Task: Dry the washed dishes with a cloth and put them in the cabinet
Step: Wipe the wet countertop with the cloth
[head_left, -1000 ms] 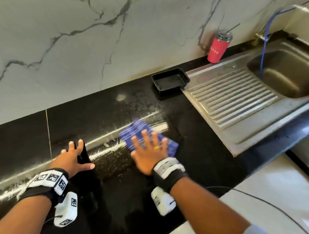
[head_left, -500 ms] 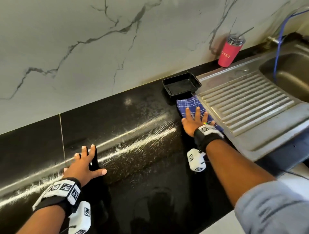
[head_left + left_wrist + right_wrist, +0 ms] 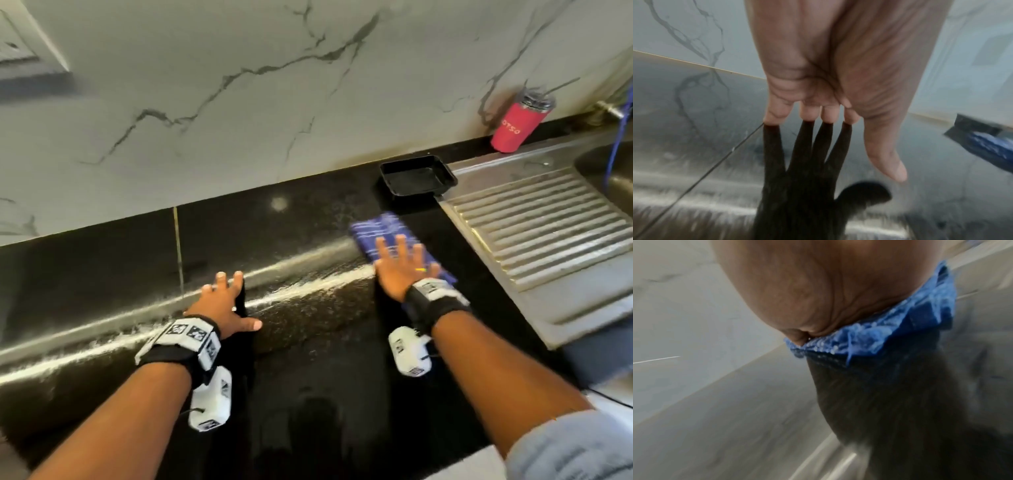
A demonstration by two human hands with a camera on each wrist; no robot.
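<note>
A blue checked cloth (image 3: pixel 378 233) lies flat on the wet black countertop (image 3: pixel 308 359), and my right hand (image 3: pixel 400 263) presses down on it with straight, spread fingers. The right wrist view shows the palm bearing on the bunched blue cloth (image 3: pixel 900 324). My left hand (image 3: pixel 222 301) rests flat on the counter further left, fingers spread, holding nothing; the left wrist view shows its fingertips (image 3: pixel 809 113) touching the glossy surface. A black rectangular tray (image 3: pixel 416 176) sits at the back by the wall, beyond the cloth.
A steel drainboard (image 3: pixel 541 233) and sink (image 3: pixel 613 171) lie to the right. A red tumbler (image 3: pixel 513 126) stands against the marble wall behind the drainboard. A blue hose (image 3: pixel 618 130) hangs into the sink. Streaks of water cross the counter between my hands.
My right hand swept the cloth right to the drainboard's edge, then back left a little toward the middle. The left hand stayed planted on the counter.
</note>
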